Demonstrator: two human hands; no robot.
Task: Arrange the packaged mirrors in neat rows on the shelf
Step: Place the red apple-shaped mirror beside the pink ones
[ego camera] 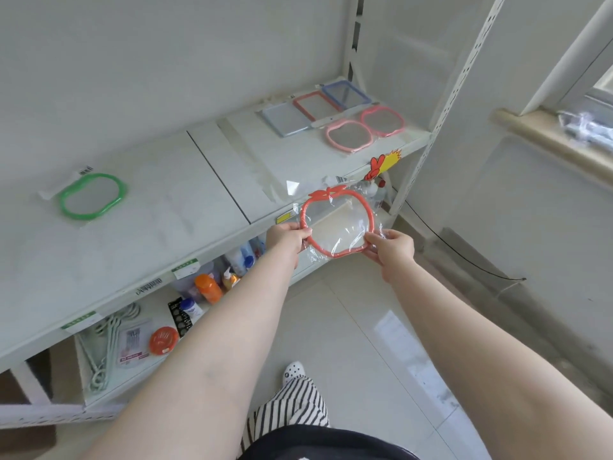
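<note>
Head view shows the left hand (286,239) and right hand (393,249) each pinching a lower edge of the red apple-shaped mirror (336,224), held in its loose plastic wrap in the air just off the front edge of the shelf (212,180). 5 mirrors lie at the far right, 1 green mirror (91,195) alone at left. Likely risks: slippery wrap letting it slide from the fingers, or a crooked landing spoiling the row

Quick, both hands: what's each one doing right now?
Left hand: grips the red mirror by its left edge.
Right hand: grips its lower right edge.
</note>
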